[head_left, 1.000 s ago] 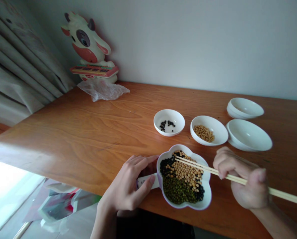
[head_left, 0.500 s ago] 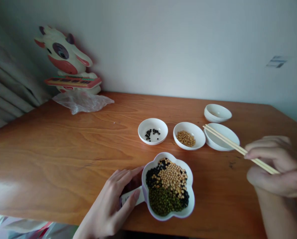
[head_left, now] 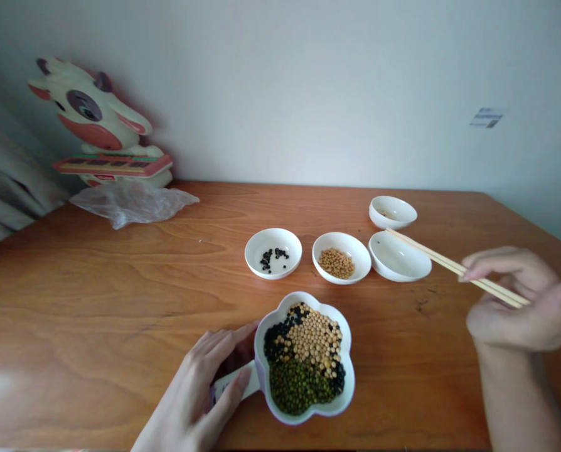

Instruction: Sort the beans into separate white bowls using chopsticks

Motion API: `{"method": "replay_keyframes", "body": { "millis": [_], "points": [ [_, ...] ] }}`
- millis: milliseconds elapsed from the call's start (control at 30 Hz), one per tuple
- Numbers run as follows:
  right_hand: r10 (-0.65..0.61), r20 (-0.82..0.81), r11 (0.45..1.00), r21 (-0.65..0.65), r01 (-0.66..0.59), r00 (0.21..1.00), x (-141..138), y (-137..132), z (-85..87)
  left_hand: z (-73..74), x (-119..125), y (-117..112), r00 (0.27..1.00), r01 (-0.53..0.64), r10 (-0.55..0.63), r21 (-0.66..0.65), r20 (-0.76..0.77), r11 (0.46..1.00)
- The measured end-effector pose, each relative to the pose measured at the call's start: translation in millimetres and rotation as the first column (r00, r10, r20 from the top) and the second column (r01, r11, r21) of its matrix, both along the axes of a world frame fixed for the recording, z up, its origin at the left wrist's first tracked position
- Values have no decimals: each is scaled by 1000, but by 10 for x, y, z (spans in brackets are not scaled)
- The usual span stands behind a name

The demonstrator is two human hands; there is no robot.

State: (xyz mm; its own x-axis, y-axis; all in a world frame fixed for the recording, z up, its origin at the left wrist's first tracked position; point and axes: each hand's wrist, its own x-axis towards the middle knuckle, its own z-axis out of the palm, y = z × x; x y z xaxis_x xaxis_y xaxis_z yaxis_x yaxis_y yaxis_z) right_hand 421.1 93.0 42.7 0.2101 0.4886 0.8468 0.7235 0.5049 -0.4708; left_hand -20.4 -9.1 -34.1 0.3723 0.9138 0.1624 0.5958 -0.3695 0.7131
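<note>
My left hand (head_left: 198,383) grips the short handle of a white flower-shaped bowl (head_left: 347,392), thumb on top and fingers along its far side. Inside lie black beans, soybeans (head_left: 314,336) and green mung beans (head_left: 299,386) in patches. In my right hand (head_left: 520,298) is a pair of chopsticks (head_left: 443,260), pointing left. Their tips are close together over the far rim of a small white bowl (head_left: 403,267), with one tiny dark bean near its left edge. I cannot make out anything between the tips.
Beside it stand a white bowl (head_left: 363,260) of soybeans and another (head_left: 252,254) with some black beans. A further white bowl (head_left: 400,216) with a few pale bits is behind. A clear plastic bag (head_left: 137,204) and a cow-shaped toy keyboard (head_left: 106,125) occupy the far left.
The view has turned right, so the table things appear further left. Relative to the small bowls, the chopstick tips have shifted right and slightly back. My left hand keeps its hold.
</note>
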Motion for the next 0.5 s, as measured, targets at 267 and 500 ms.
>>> {"method": "replay_keyframes", "body": {
  "millis": [267,500],
  "points": [
    [724,-404,526,-200,-826,559,-612,-247,-172,96,86,16,998,-19,21,-42,53,999],
    [722,-476,331,-399,-855,502,-932,-304,-317,194,147,36,997,-20,25,-65,71,998]
  ]
}}
